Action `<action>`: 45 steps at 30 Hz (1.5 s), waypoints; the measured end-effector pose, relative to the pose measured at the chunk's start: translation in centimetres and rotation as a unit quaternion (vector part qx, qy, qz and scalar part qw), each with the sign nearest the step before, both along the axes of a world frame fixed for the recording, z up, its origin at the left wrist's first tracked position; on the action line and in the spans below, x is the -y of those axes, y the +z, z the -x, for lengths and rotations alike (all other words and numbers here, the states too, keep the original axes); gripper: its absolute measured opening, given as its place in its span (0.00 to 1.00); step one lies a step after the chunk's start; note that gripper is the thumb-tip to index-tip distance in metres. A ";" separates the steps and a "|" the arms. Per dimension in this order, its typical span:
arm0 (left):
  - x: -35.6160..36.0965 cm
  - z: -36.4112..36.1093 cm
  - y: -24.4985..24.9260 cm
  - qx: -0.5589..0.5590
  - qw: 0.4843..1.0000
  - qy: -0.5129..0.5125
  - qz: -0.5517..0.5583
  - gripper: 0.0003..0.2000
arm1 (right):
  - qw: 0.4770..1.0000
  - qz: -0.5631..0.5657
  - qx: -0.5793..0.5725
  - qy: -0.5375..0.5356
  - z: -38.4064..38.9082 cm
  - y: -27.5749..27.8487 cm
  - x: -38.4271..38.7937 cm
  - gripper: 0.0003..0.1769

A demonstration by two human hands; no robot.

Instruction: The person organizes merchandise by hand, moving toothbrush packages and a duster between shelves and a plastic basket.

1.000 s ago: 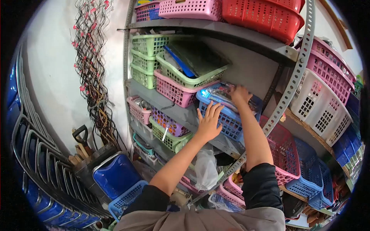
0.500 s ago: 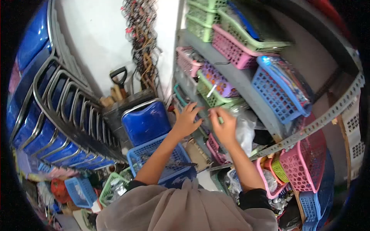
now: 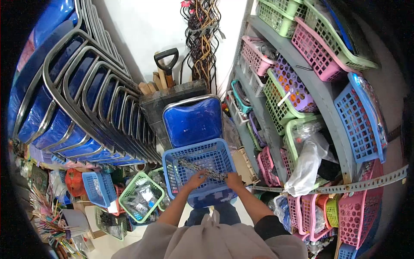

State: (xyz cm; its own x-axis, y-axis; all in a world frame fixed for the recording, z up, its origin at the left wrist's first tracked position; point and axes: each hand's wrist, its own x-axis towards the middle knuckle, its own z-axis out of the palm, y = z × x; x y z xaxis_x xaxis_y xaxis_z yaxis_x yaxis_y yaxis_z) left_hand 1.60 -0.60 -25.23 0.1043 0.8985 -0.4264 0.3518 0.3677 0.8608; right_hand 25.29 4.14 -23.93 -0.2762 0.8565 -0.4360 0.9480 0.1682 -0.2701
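A thin, tangled, twig-like strand (image 3: 211,173) lies across the blue basket (image 3: 169,176), with one end over the basket's inside. My left hand (image 3: 196,179) is closed on the strand near its middle. At the strand's right end, my right hand (image 3: 234,181) is closed on it too. Both hands are over the near part of the basket. Behind the basket stands a blue padded chair (image 3: 192,121) with a metal frame. What the strand is made of cannot be told.
Stacked blue chairs (image 3: 64,125) fill the left. Grey shelves (image 3: 297,64) with pink, green and blue baskets rise at right. A green basket (image 3: 141,197) of packets sits left of my arms. A white plastic bag (image 3: 307,166) hangs from the lower shelf.
The view has turned so the blue basket is more central. Both hands have moved from in front of the shelves to over the basket and now hold the strand.
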 end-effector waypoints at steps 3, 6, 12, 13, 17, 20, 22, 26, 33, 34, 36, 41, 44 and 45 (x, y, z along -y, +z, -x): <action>1.0 -0.1 -0.9 0.072 0.996 0.018 0.038 0.26 | 0.993 -0.053 0.066 0.082 -0.6 -2.8 0.7 0.13; 1.1 -0.2 -1.1 0.051 0.994 0.007 0.097 0.29 | 0.995 -0.087 -0.050 0.014 -0.8 -1.7 0.8 0.14; -1.0 -2.0 -0.8 -0.007 0.994 0.098 0.036 0.37 | 0.979 -0.144 -0.136 -0.043 -3.0 4.1 3.2 0.20; -1.3 -2.7 1.0 -0.024 0.993 0.113 0.034 0.39 | 0.966 -0.184 -0.171 -0.053 -4.0 4.9 4.0 0.21; -2.8 -7.0 8.1 0.154 0.983 0.072 -0.065 0.31 | 0.929 -0.266 -0.218 -0.139 -7.8 8.8 8.6 0.23; -3.2 -10.8 11.8 0.217 0.969 -0.037 -0.108 0.22 | 0.897 -0.282 -0.262 -0.216 -11.0 10.5 12.9 0.20; -3.3 -14.0 13.4 0.178 0.973 -0.107 -0.102 0.12 | 0.899 -0.245 -0.233 -0.279 -12.6 11.5 16.3 0.25; 0.3 -21.2 19.8 0.401 0.896 -0.178 -0.074 0.08 | 0.838 -0.322 -0.233 -0.373 -14.5 13.8 22.9 0.29; 6.3 -31.0 21.7 0.361 0.827 -0.406 -0.145 0.07 | 0.737 -0.338 -0.264 -0.522 -16.2 17.5 33.5 0.25; 7.3 -32.4 20.9 0.366 0.817 -0.422 -0.142 0.07 | 0.727 -0.348 -0.256 -0.534 -16.6 17.7 35.1 0.25; 10.4 -34.9 21.2 0.364 0.795 -0.460 -0.157 0.08 | 0.704 -0.384 -0.277 -0.529 -17.0 17.4 38.6 0.25; 20.9 -38.7 23.7 0.378 0.756 -0.531 -0.049 0.11 | 0.648 -0.400 -0.304 -0.572 -17.4 18.2 49.3 0.23; 27.2 -41.3 25.0 0.378 0.719 -0.582 -0.035 0.11 | 0.629 -0.434 -0.254 -0.593 -17.8 17.3 56.3 0.22; 29.5 -42.0 25.6 0.382 0.704 -0.597 -0.052 0.12 | 0.611 -0.367 -0.253 -0.654 -17.4 18.2 58.6 0.24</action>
